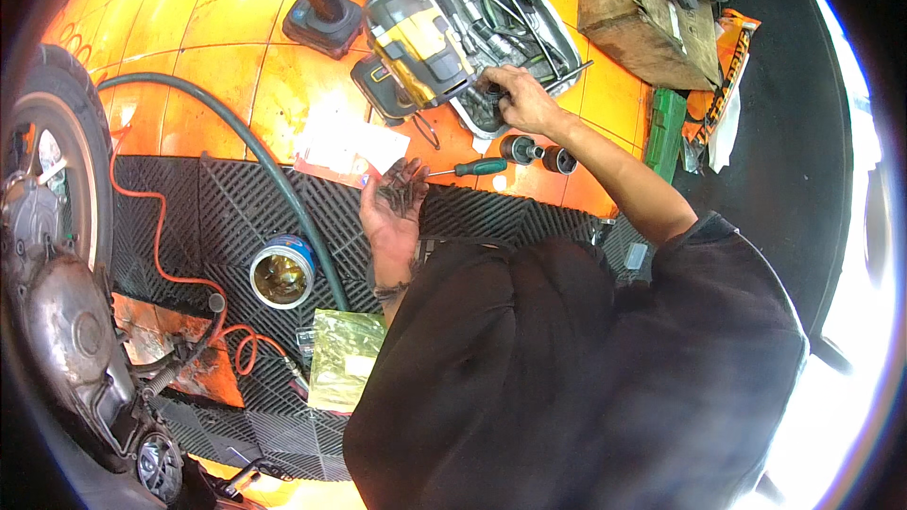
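My left hand [395, 217] lies palm up, fingers slightly curled around several small dark bolts [401, 191]. To its right, a screwdriver [480, 167] with a green handle rests on the orange tiled floor. My right hand [520, 99] reaches down over the near edge of a grey tool tray [564, 55], its fingers curled. What is under those fingertips is hidden. Sockets and long bars fill the tray. A yellow and black cordless power tool [416, 47] stands just left of my right hand. Two large sockets [521, 148] lie below my right wrist.
A dark power tool [324, 19] stands at the far left of the tray. An open can [282, 276] sits on the black mat, near a green hose [255, 142] and a yellowish packet [342, 359]. A motorcycle wheel [61, 151] and engine occupy the left; a worn box [647, 14] the far right.
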Motion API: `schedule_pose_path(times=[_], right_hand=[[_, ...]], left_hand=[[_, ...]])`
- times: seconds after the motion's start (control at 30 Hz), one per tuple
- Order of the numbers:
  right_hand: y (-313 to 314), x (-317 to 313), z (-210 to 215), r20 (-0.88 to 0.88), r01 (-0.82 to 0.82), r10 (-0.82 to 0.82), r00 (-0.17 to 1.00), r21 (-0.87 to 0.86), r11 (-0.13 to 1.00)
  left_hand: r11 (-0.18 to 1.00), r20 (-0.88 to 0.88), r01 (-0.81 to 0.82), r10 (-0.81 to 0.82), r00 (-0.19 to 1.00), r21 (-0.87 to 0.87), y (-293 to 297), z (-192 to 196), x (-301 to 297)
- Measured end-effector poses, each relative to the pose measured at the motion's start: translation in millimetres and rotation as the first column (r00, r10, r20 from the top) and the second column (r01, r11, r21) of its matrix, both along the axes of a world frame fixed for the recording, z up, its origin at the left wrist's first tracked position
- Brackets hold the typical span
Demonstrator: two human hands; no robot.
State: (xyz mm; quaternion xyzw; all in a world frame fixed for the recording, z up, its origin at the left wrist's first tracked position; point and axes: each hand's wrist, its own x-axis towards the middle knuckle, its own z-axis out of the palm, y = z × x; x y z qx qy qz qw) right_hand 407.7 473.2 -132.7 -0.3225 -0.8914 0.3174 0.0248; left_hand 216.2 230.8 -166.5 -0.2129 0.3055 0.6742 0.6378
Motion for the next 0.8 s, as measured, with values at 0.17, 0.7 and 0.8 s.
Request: schedule_pose_path(times=[0.17,0.7,0.8], right_hand=[[1,20,-1,0.066,-0.020,0.021,0.998,-0.017,1.000],[15,-1,-6,0.007,0.499,-0.500,0.866,-0.049,0.865],[33,31,-29,-0.255,0.513,-0.502,0.827,-0.025,0.858]], left_hand=[[0.999,-0.048,-0.013,0.012,0.999,-0.031,2,5,-4],[0.999,-0.045,-0.046,0.045,0.998,-0.013,-13,2,-15],[0.999,-0.022,-0.052,0.052,0.998,-0.005,-15,-2,-14]])
